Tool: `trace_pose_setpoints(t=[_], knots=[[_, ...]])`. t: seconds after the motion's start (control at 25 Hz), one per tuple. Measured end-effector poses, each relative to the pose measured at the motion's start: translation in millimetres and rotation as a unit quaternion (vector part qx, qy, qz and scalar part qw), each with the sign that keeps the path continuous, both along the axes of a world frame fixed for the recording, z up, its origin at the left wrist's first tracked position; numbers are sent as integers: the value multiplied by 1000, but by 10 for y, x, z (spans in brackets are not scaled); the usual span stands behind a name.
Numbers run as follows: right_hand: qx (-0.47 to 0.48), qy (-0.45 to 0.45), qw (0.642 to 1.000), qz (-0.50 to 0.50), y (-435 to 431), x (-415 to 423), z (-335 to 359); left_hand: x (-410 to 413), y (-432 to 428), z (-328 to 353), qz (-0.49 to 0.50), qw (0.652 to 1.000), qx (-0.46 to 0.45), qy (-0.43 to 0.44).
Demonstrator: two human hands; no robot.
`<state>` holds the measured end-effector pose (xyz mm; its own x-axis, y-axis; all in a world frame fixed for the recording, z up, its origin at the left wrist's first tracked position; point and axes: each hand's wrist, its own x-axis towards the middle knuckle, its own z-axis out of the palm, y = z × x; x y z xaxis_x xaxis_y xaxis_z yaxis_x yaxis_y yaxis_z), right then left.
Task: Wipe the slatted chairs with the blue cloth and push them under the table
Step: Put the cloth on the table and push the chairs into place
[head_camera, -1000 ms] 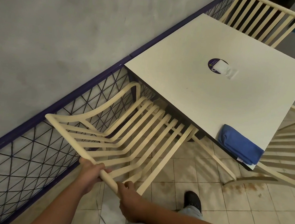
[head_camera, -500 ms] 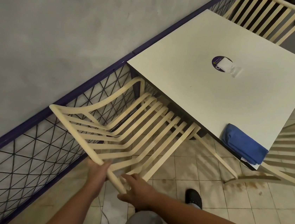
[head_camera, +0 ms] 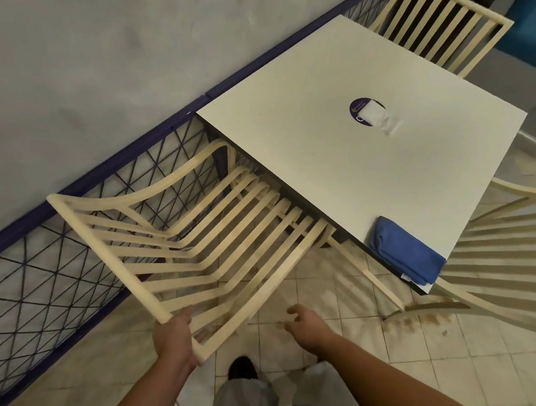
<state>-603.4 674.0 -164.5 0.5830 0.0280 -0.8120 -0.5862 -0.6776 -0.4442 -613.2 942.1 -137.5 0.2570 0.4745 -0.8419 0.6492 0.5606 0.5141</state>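
Chair (head_camera: pixel 195 244) placed with seat front tucked under table (head_camera: pixel 331 163) edge, backrest toward person. Top rail gripped near its corner by left hand (head_camera: pixel 174 335), fingers curled round it. Right hand (head_camera: pixel 307 329) held just beside chair, touching nothing, fingers loosely apart. Cloth (head_camera: pixel 404 251) laid folded on near table corner. Second chair (head_camera: pixel 517 258) set at right side, third chair (head_camera: pixel 439 32) at far side. Fence (head_camera: pixel 53 261) run along wall at left. Shoe (head_camera: pixel 242 368) seen on tiled floor (head_camera: pixel 443 356).
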Motion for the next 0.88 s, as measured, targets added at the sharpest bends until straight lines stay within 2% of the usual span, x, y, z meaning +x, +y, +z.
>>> trace_pose_setpoints(t=[0.16, 0.32, 0.4, 0.48, 0.56, 0.68, 0.88], knots=[[-50, 2, 999, -20, -396, -69, -104, 22, 24, 9, 3, 1000, -27, -14], [-185, -35, 982, 20, -1180, -158, -6, -33, 30, -6, -19, 1000, -13, -19], [-272, -57, 958, 68, -1679, -158, 45, -49, -14, -19, -24, 998, 55, 10], [-329, -68, 934, 122, -2110, -110, 111, -90, -136, 47, -67, 981, 176, 39], [-371, -88, 907, 180, -2479, -19, 187, -193, -391, 194, -86, 964, 252, 8], [-410, -94, 872, 250, -3041, 94, 295, -390, -721, 220, -81, 953, 293, -9], [-481, -61, 836, 256, -4132, -114, 389, -419, -791, 237, -93, 944, 318, -2]])
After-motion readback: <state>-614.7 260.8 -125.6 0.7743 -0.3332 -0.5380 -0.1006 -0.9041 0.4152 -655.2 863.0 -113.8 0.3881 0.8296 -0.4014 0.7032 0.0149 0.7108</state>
